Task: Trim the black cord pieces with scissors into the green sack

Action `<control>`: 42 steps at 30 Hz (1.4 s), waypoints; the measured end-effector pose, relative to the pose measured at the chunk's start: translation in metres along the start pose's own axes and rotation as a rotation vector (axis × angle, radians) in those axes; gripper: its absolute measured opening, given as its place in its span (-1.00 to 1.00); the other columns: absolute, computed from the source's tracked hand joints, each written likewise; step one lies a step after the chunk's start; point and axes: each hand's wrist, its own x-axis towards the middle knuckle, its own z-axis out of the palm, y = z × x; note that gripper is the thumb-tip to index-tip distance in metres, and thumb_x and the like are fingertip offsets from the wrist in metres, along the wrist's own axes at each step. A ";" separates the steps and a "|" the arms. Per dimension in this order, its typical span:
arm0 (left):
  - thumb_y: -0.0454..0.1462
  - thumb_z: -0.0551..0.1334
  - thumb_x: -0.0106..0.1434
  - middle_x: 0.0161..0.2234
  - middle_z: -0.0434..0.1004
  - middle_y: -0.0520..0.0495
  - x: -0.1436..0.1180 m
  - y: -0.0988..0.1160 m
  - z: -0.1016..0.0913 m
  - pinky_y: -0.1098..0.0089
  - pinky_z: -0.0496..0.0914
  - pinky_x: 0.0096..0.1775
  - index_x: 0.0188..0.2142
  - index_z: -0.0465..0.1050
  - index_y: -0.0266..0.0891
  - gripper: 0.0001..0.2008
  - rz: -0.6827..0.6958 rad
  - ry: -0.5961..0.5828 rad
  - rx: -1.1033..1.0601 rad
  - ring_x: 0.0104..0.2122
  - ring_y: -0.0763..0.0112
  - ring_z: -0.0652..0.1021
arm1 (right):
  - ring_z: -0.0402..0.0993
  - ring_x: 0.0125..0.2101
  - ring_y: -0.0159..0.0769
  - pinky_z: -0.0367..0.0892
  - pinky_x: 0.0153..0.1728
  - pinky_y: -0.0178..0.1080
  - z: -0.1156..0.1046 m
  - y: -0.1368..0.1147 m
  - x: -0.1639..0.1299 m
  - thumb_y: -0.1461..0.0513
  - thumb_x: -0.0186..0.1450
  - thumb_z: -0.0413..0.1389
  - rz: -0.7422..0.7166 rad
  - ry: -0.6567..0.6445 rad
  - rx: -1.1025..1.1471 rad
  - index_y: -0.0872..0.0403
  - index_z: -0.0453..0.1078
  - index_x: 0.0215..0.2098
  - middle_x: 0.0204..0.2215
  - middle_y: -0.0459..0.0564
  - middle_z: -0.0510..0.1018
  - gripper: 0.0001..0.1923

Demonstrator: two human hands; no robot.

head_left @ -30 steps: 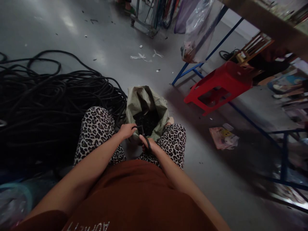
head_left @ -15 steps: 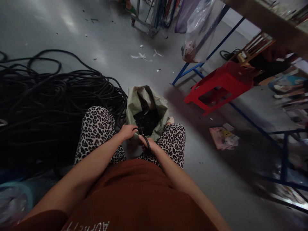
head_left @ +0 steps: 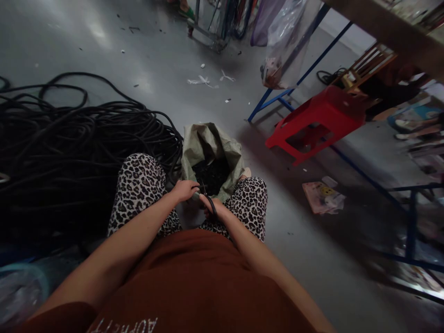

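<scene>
In the head view, near the middle of the frame, the left hand (head_left: 183,189) and the right hand (head_left: 215,209) both pinch a thin black cable (head_left: 211,206). Just above them sits an open sack (head_left: 208,143). A big cable pile (head_left: 69,138) lies at left.

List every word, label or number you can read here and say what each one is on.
"AUPHETY", roughly: pale letters upside down on the rust-brown shirt at the bottom edge, partly cut off, so the reading is uncertain.
Pink packet on the floor: yellow print, too small and blurred to read.
Nothing readable on the red stool, the sack or the black cable in the hands.
</scene>
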 end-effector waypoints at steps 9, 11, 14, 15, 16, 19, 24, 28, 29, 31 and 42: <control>-0.14 0.07 0.24 -0.04 0.51 0.04 0.001 0.001 0.002 0.39 0.29 -0.02 -0.03 0.44 -0.02 -0.66 0.013 -0.006 -0.018 -0.02 0.34 0.46 | 0.41 -0.63 -0.30 0.32 -0.61 -0.35 -0.003 -0.001 -0.002 -0.16 0.23 -0.06 -0.091 0.087 -0.174 0.18 0.41 -0.53 -0.69 0.02 0.40 -0.40; -0.14 0.05 0.25 -0.04 0.51 0.03 0.001 0.001 0.003 0.39 0.29 -0.03 -0.02 0.44 -0.03 -0.66 0.020 -0.003 -0.009 -0.03 0.34 0.46 | 0.40 -0.64 -0.31 0.32 -0.62 -0.35 -0.002 0.000 -0.002 -0.17 0.23 -0.07 -0.085 0.092 -0.175 0.18 0.41 -0.55 -0.69 0.02 0.40 -0.39; -0.14 0.04 0.26 -0.03 0.49 0.03 0.001 0.002 0.000 0.40 0.29 -0.03 -0.01 0.42 -0.04 -0.65 0.019 0.005 -0.003 -0.01 0.35 0.45 | 0.37 -0.69 -0.34 0.31 -0.65 -0.36 -0.002 0.000 -0.001 -0.18 0.22 -0.07 -0.068 0.102 -0.145 0.18 0.40 -0.55 -0.70 0.01 0.39 -0.38; -0.13 0.05 0.26 -0.02 0.49 0.03 0.000 0.003 -0.002 0.38 0.28 -0.02 0.00 0.41 -0.04 -0.65 0.016 0.019 -0.001 0.00 0.34 0.44 | 0.35 -0.70 -0.35 0.30 -0.66 -0.36 -0.002 0.000 0.000 -0.18 0.22 -0.07 -0.064 0.107 -0.128 0.18 0.40 -0.54 -0.70 0.00 0.39 -0.38; -0.13 0.06 0.25 -0.01 0.48 0.01 0.000 0.003 -0.003 0.36 0.26 0.00 0.01 0.40 -0.04 -0.64 0.011 0.041 0.002 0.01 0.32 0.43 | 0.34 -0.72 -0.36 0.30 -0.67 -0.35 -0.002 0.000 0.000 -0.18 0.23 -0.08 -0.062 0.115 -0.103 0.19 0.40 -0.53 -0.70 0.00 0.39 -0.38; -0.16 0.08 0.23 0.02 0.45 -0.01 -0.002 0.003 -0.008 0.29 0.21 0.05 0.03 0.38 -0.04 -0.63 -0.010 0.110 0.041 0.04 0.28 0.39 | 0.30 -0.76 -0.39 0.29 -0.71 -0.35 -0.004 0.000 -0.001 -0.19 0.23 -0.10 -0.058 0.141 -0.012 0.18 0.38 -0.52 -0.70 -0.02 0.38 -0.38; -0.21 0.06 0.24 -0.03 0.49 0.01 -0.002 0.000 -0.009 0.25 0.21 0.03 0.00 0.40 0.01 -0.65 -0.024 0.073 0.099 0.01 0.26 0.42 | 0.26 -0.80 -0.40 0.25 -0.77 -0.36 -0.004 0.002 0.002 -0.22 0.19 -0.08 -0.042 0.159 0.036 0.15 0.33 -0.56 -0.74 -0.05 0.34 -0.38; -0.20 0.06 0.24 -0.06 0.51 -0.01 -0.001 0.000 -0.009 0.27 0.22 -0.01 -0.01 0.41 0.01 -0.66 -0.031 0.059 0.098 -0.02 0.26 0.44 | 0.26 -0.79 -0.41 0.26 -0.75 -0.37 -0.004 0.005 0.006 -0.24 0.19 -0.12 -0.052 0.172 0.014 0.15 0.33 -0.56 -0.73 -0.03 0.35 -0.35; -0.20 0.06 0.24 -0.06 0.51 -0.01 -0.001 0.001 -0.009 0.28 0.23 -0.02 -0.01 0.41 0.01 -0.67 -0.032 0.056 0.103 -0.02 0.26 0.44 | 0.26 -0.78 -0.41 0.27 -0.74 -0.37 -0.004 0.006 0.007 -0.24 0.20 -0.13 -0.054 0.176 -0.011 0.16 0.35 -0.55 -0.73 -0.02 0.36 -0.34; -0.20 0.05 0.25 -0.05 0.51 0.00 -0.001 0.002 -0.010 0.29 0.23 -0.04 -0.01 0.40 0.01 -0.67 -0.041 0.042 0.125 -0.03 0.28 0.44 | 0.29 -0.77 -0.39 0.28 -0.71 -0.37 -0.006 0.006 0.008 -0.24 0.21 -0.15 -0.062 0.182 -0.080 0.17 0.37 -0.55 -0.72 0.01 0.38 -0.32; -0.18 0.03 0.25 -0.05 0.51 0.01 -0.001 0.003 -0.013 0.31 0.27 -0.09 0.00 0.40 0.01 -0.65 -0.086 -0.029 0.189 -0.04 0.27 0.46 | 0.36 -0.72 -0.33 0.32 -0.64 -0.33 -0.008 0.007 0.008 -0.20 0.23 -0.13 -0.080 0.204 -0.230 0.21 0.44 -0.51 -0.70 0.04 0.43 -0.33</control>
